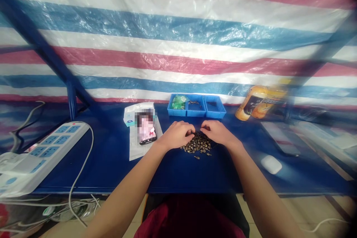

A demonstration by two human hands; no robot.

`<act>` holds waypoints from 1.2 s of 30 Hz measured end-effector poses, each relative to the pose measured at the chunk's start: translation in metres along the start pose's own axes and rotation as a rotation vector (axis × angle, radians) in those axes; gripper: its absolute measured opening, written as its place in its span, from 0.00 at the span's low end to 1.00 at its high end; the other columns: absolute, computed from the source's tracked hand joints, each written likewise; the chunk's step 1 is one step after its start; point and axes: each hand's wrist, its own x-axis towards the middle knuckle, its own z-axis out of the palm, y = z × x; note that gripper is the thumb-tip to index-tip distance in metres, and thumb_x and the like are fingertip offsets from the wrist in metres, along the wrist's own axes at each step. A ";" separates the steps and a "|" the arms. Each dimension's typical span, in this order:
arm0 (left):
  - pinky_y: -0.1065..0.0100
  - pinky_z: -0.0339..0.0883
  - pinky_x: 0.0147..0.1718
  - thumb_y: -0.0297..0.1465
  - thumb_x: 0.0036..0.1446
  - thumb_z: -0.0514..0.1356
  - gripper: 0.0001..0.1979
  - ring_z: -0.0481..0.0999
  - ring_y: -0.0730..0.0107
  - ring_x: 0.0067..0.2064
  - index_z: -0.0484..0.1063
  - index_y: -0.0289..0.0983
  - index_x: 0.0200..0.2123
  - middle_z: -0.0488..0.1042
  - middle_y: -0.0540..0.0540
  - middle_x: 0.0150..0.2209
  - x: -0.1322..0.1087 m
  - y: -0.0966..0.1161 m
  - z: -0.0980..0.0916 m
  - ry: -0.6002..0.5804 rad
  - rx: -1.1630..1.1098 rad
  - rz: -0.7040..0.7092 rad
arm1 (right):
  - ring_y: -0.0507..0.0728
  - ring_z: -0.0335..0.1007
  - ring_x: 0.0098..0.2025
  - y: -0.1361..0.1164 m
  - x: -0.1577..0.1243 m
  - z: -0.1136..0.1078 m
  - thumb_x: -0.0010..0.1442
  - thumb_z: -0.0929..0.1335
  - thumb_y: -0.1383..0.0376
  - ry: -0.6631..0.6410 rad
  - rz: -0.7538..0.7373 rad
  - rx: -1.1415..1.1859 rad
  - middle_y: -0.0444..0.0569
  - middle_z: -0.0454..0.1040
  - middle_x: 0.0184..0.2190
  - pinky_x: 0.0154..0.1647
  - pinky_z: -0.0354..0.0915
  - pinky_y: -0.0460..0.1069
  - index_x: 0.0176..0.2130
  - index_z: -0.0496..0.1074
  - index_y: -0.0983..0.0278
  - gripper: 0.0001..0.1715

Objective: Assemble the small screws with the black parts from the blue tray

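Observation:
A heap of small bronze screws (pixel 198 145) lies on the blue table (pixel 178 173) in front of me. My left hand (pixel 176 135) rests at the heap's left edge with its fingers curled in over the screws. My right hand (pixel 219 132) sits at the heap's right edge, fingers also curled in a pinch at the top of the pile. The fingertips of both hands nearly meet above the heap. What they pinch is too small to make out.
A blue three-bin tray (pixel 196 106) stands behind the heap. A phone (pixel 146 128) lies on white paper at left, a white power strip (pixel 41 152) at far left. An orange can (pixel 251 103) lies at right, a white earbud case (pixel 271 164) near the front edge.

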 end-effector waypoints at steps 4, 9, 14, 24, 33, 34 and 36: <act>0.64 0.64 0.35 0.32 0.60 0.59 0.05 0.76 0.65 0.36 0.75 0.43 0.36 0.77 0.51 0.29 0.000 0.001 -0.002 0.016 -0.006 -0.006 | 0.56 0.71 0.34 -0.001 0.000 0.000 0.63 0.66 0.57 0.045 0.089 -0.035 0.45 0.78 0.31 0.34 0.56 0.49 0.36 0.75 0.58 0.10; 0.65 0.65 0.35 0.33 0.60 0.59 0.05 0.76 0.65 0.36 0.75 0.42 0.37 0.77 0.51 0.29 -0.001 0.002 -0.003 0.027 -0.037 -0.012 | 0.56 0.72 0.34 -0.003 0.001 0.001 0.61 0.67 0.58 0.010 0.093 -0.040 0.44 0.78 0.31 0.34 0.56 0.49 0.36 0.75 0.57 0.08; 0.64 0.66 0.36 0.35 0.61 0.59 0.07 0.76 0.64 0.37 0.76 0.42 0.37 0.78 0.50 0.31 0.000 0.001 -0.001 0.060 -0.023 -0.031 | 0.58 0.73 0.39 -0.002 0.002 0.002 0.63 0.63 0.65 0.041 0.075 -0.088 0.46 0.79 0.36 0.39 0.56 0.49 0.37 0.75 0.58 0.10; 0.63 0.67 0.38 0.35 0.63 0.57 0.08 0.76 0.62 0.38 0.76 0.43 0.39 0.78 0.49 0.32 0.001 -0.002 0.000 0.102 0.005 -0.065 | 0.58 0.72 0.41 -0.004 0.002 0.004 0.66 0.62 0.62 0.038 0.058 -0.073 0.48 0.79 0.39 0.38 0.56 0.50 0.36 0.75 0.59 0.12; 0.63 0.66 0.37 0.34 0.63 0.57 0.07 0.76 0.63 0.38 0.75 0.43 0.40 0.78 0.50 0.33 0.001 -0.001 0.000 0.103 0.002 -0.074 | 0.55 0.70 0.34 -0.006 0.001 0.006 0.60 0.65 0.66 0.049 0.051 -0.063 0.45 0.77 0.32 0.33 0.55 0.48 0.33 0.72 0.60 0.06; 0.63 0.66 0.37 0.34 0.63 0.57 0.07 0.76 0.63 0.38 0.75 0.43 0.40 0.78 0.50 0.33 0.001 -0.001 0.000 0.105 0.000 -0.074 | 0.55 0.70 0.33 -0.007 0.001 0.006 0.59 0.65 0.67 0.053 0.049 -0.059 0.45 0.77 0.31 0.32 0.55 0.48 0.32 0.72 0.61 0.06; 0.63 0.66 0.37 0.34 0.63 0.57 0.07 0.75 0.63 0.38 0.75 0.43 0.40 0.78 0.50 0.33 0.001 -0.002 0.000 0.107 -0.001 -0.071 | 0.55 0.70 0.33 -0.008 0.002 0.007 0.58 0.65 0.67 0.076 0.030 -0.037 0.45 0.77 0.31 0.32 0.56 0.48 0.32 0.72 0.61 0.05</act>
